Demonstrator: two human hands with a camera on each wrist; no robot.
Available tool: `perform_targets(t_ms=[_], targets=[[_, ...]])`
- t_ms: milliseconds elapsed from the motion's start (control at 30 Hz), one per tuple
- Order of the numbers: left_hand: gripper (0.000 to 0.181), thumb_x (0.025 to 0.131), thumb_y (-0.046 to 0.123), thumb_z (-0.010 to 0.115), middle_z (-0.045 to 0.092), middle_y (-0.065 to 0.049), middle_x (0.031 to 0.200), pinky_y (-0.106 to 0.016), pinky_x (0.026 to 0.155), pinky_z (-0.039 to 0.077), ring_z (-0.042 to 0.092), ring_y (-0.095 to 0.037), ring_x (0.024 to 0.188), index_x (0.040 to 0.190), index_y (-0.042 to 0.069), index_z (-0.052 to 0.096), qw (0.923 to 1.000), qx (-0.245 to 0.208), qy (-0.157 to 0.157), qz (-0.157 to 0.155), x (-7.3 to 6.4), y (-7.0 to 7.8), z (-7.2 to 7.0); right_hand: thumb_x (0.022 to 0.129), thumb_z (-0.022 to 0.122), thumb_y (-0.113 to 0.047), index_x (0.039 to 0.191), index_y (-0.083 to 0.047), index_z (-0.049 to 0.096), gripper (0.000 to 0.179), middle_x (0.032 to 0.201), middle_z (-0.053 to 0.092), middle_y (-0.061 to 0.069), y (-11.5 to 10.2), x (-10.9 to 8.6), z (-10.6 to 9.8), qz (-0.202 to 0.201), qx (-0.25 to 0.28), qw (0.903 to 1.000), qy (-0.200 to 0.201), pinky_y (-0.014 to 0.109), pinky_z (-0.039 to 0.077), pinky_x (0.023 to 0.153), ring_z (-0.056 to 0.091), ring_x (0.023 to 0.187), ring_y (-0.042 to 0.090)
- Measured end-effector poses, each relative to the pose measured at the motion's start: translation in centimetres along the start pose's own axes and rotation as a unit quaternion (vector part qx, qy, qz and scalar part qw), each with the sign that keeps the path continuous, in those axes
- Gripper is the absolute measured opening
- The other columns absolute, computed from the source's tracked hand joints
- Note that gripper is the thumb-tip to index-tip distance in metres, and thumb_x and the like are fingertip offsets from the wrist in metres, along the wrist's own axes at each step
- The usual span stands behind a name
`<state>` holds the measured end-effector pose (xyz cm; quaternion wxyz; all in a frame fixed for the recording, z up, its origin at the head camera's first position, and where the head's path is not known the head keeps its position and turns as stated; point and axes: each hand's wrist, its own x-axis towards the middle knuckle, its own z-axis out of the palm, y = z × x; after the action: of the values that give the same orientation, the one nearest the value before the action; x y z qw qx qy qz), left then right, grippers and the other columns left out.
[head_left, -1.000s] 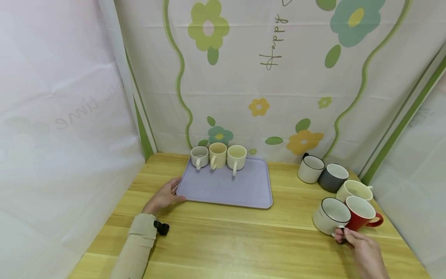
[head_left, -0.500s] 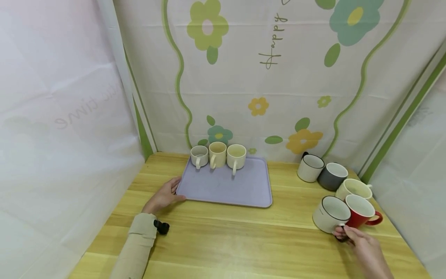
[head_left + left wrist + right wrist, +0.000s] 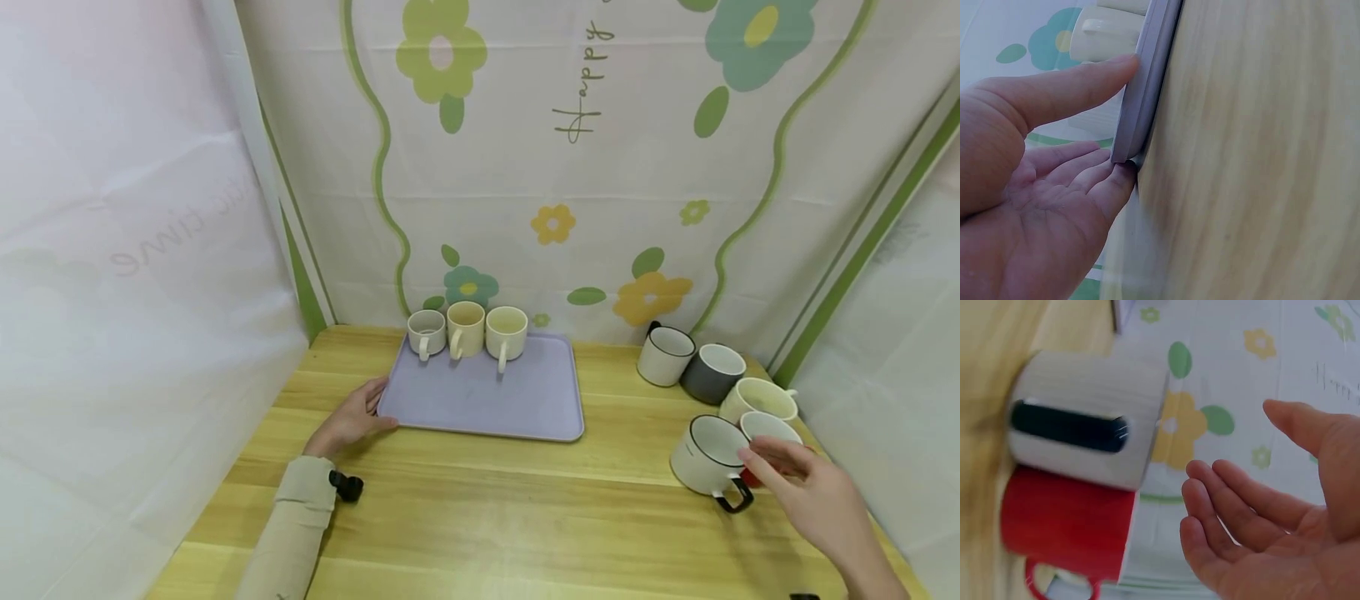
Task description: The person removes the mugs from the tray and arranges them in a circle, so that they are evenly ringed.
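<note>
My left hand (image 3: 348, 423) holds the front left corner of the lilac tray (image 3: 480, 408), thumb at the front edge and fingers along the left side. In the left wrist view the thumb touches the tray's rim (image 3: 1141, 94). Three light-coloured cups stand along the tray's back edge: a small white cup (image 3: 427, 333), a beige cup (image 3: 466, 329) and a cream cup (image 3: 507, 332). My right hand (image 3: 821, 500), fingers spread and holding nothing, hovers beside a white mug (image 3: 705, 462) with a black rim and black handle. It partly hides the red mug (image 3: 1066, 525) behind.
At the back right stand another black-rimmed white mug (image 3: 663, 357), a dark grey mug (image 3: 712, 375) and a wide cream cup (image 3: 759, 402). The wooden table (image 3: 487, 525) meets a flowered cloth (image 3: 555, 267) at the back, with cloth walls at both sides.
My right hand has let go of the white mug's black handle and risen, fingers opening over the red mug. The left hand keeps its place at the tray.
</note>
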<state>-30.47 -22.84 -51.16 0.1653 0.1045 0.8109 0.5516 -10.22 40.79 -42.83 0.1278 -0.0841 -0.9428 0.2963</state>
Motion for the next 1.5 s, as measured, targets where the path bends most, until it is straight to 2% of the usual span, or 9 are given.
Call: perform_targets(t_ms=[67,167,233,300,367,500,767,1233,1500], targets=[[0.096,0.097,0.003,0.074,0.004,-0.024,0.177,-0.052,0.134,0.020,0.009,-0.042,0.165,0.168,-0.002,0.009,1.0000,-0.001,0.001,0.000,0.1,-0.1,0.0,0.098,0.075,-0.040,0.133,-0.010,0.072,0.046,0.108,0.077,-0.021,-1.5,0.6,0.3,-0.040,0.005,0.9992,0.007,0.005,0.046,0.066,0.049,0.088,-0.030],[0.096,0.097,0.003,0.074,0.005,-0.024,0.177,-0.053,0.134,0.020,0.010,-0.043,0.164,0.168,-0.003,0.010,1.0000,-0.003,0.002,0.004,0.1,-0.1,-0.1,0.097,0.077,-0.040,0.132,-0.011,0.073,0.045,0.119,0.080,0.004,-3.9,1.8,1.2,-0.078,-0.001,0.9969,0.000,0.007,0.049,0.072,0.062,0.098,-0.014],[0.095,0.097,0.003,0.074,0.006,-0.024,0.177,-0.053,0.133,0.021,0.010,-0.043,0.164,0.168,-0.003,0.011,1.0000,-0.002,0.003,0.006,0.2,-0.2,-0.1,0.098,0.076,-0.040,0.133,-0.010,0.071,0.047,0.125,0.077,0.017,-5.5,2.7,2.2,-0.097,0.001,0.9952,-0.018,0.015,0.055,0.081,0.071,0.109,0.008],[0.095,0.097,0.003,0.074,0.006,-0.025,0.177,-0.053,0.133,0.021,0.011,-0.043,0.164,0.168,-0.003,0.011,1.0000,0.000,0.004,0.006,0.2,-0.2,-0.1,0.099,0.075,-0.042,0.135,-0.009,0.070,0.049,0.129,0.075,0.017,-7.0,3.7,3.5,-0.114,0.003,0.9928,-0.036,0.027,0.059,0.090,0.072,0.117,0.031],[0.096,0.097,0.004,0.075,0.007,-0.024,0.177,-0.053,0.133,0.022,0.012,-0.043,0.164,0.168,-0.003,0.011,1.0000,0.004,0.004,0.005,0.2,-0.1,-0.1,0.099,0.074,-0.042,0.138,-0.008,0.068,0.052,0.132,0.074,0.017,-8.2,4.8,5.0,-0.130,0.016,0.9899,-0.054,0.043,0.060,0.098,0.068,0.124,0.043],[0.096,0.096,0.005,0.076,0.007,-0.024,0.177,-0.052,0.134,0.021,0.012,-0.042,0.164,0.168,-0.002,0.012,1.0000,0.006,0.005,0.001,0.2,-0.1,-0.1,0.099,0.074,-0.043,0.141,-0.006,0.066,0.056,0.134,0.073,0.017,-10.3,7.0,8.6,-0.155,0.058,0.9824,-0.086,0.060,0.055,0.107,0.067,0.128,0.043],[0.098,0.096,0.006,0.077,0.008,-0.024,0.177,-0.053,0.133,0.023,0.013,-0.042,0.164,0.168,-0.002,0.012,1.0000,0.006,0.002,0.007,0.2,-0.3,0.1,0.098,0.077,-0.039,0.142,-0.003,0.064,0.059,0.138,0.071,0.019,-14.0,11.1,15.5,-0.155,0.130,0.9687,-0.144,0.057,0.052,0.115,0.066,0.130,0.038],[0.095,0.097,0.003,0.074,0.006,-0.025,0.177,-0.054,0.134,0.020,0.011,-0.044,0.164,0.168,-0.004,0.011,0.9999,0.004,0.007,0.007,-0.1,0.1,-0.2,0.100,0.075,-0.028,0.140,0.003,0.064,0.052,0.137,0.070,0.024,-18.4,15.4,23.6,-0.136,0.177,0.9624,-0.155,0.055,0.052,0.115,0.066,0.128,0.039],[0.098,0.096,0.005,0.076,0.006,-0.024,0.177,-0.053,0.133,0.021,0.011,-0.043,0.164,0.168,-0.003,0.010,1.0000,0.005,0.001,0.002,0.0,0.0,-0.1,0.099,0.076,-0.024,0.131,0.002,0.071,0.042,0.126,0.076,0.020,-19.1,16.0,27.0,-0.069,0.235,0.9608,-0.130,0.047,0.061,0.102,0.072,0.118,0.035]])
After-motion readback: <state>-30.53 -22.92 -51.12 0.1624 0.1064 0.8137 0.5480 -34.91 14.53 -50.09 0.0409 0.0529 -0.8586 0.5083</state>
